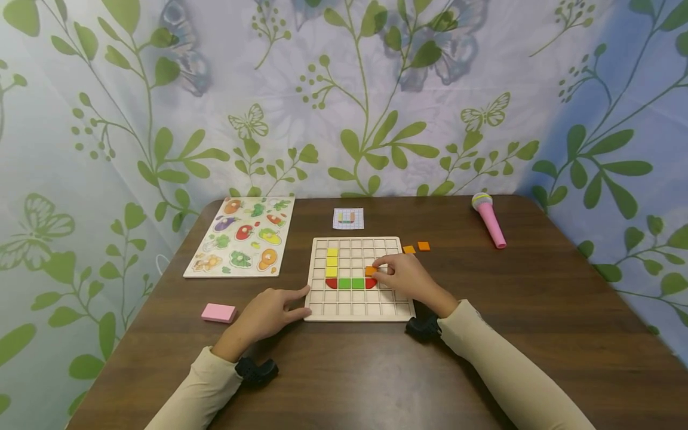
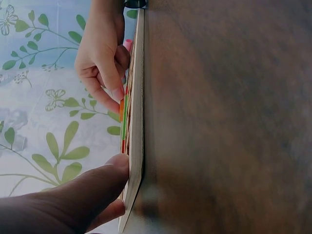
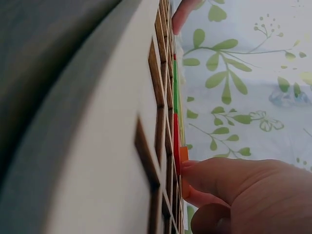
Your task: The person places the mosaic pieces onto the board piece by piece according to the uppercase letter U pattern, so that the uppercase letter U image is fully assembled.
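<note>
A pale wooden grid board [image 1: 345,309] lies on the table. Three yellow square tiles [image 1: 332,262] stand in a column on its left side. Below them runs a row of two green tiles [image 1: 352,283] with a red rounded tile [image 1: 331,283] at either end. Just above the right-hand red tile, my right hand [image 1: 408,278] pinches an orange square tile [image 1: 370,271] between thumb and finger. In the right wrist view that orange tile [image 3: 184,154] stands a little proud of the board. My left hand [image 1: 269,313] touches the board's left edge with thumb and fingers extended.
Two loose orange tiles [image 1: 423,246] lie beyond the board's upper right corner. A small pattern card [image 1: 348,219] sits behind the board. To the left are a vegetable puzzle board [image 1: 226,254] and a pink block [image 1: 218,313]. A pink toy microphone [image 1: 491,224] lies at the back right.
</note>
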`<state>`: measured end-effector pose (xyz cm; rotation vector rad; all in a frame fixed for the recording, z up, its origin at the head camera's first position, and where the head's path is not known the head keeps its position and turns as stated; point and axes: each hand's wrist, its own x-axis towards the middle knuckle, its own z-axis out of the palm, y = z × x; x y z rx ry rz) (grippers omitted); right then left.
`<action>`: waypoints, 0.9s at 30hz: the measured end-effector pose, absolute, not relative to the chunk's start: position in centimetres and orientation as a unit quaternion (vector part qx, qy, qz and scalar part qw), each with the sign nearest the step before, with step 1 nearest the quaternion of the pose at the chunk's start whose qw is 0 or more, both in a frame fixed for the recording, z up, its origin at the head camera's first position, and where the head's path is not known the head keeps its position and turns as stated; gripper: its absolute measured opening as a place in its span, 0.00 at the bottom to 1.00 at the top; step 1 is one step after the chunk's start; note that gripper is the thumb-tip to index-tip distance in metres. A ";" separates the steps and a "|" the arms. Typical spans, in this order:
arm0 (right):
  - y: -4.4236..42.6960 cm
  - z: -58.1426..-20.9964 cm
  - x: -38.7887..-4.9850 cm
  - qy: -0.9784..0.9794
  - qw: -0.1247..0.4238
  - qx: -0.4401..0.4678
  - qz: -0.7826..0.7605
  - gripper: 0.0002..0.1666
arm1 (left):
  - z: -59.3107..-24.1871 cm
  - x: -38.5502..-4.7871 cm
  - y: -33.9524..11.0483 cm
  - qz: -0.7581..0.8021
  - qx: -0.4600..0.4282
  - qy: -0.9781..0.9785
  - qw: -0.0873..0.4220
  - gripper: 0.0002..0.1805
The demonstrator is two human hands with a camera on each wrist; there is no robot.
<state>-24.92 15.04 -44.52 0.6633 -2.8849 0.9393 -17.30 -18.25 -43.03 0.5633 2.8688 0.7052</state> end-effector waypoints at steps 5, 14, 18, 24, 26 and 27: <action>14.9 -44.5 -24.9 -0.930 0.017 0.217 0.297 0.15 | -42.9 -17.3 -18.2 0.232 0.183 0.953 0.070 0.32; 14.9 -44.9 -24.9 -0.932 0.022 0.222 0.287 0.15 | -43.0 -17.3 -18.1 0.232 0.178 0.953 0.078 0.33; 14.8 -44.8 -24.8 -0.929 0.025 0.226 0.292 0.15 | -43.0 -17.3 -18.1 0.234 0.180 0.953 0.074 0.33; 14.9 -44.8 -24.9 -0.929 0.024 0.214 0.300 0.14 | -42.9 -17.3 -18.1 0.233 0.180 0.953 0.075 0.32; 15.0 -44.8 -24.9 -0.929 0.022 0.208 0.305 0.15 | -43.0 -17.3 -18.1 0.234 0.180 0.952 0.077 0.33; 15.1 -44.8 -25.0 -0.929 0.021 0.205 0.307 0.15 | -43.0 -17.3 -18.1 0.234 0.180 0.952 0.077 0.33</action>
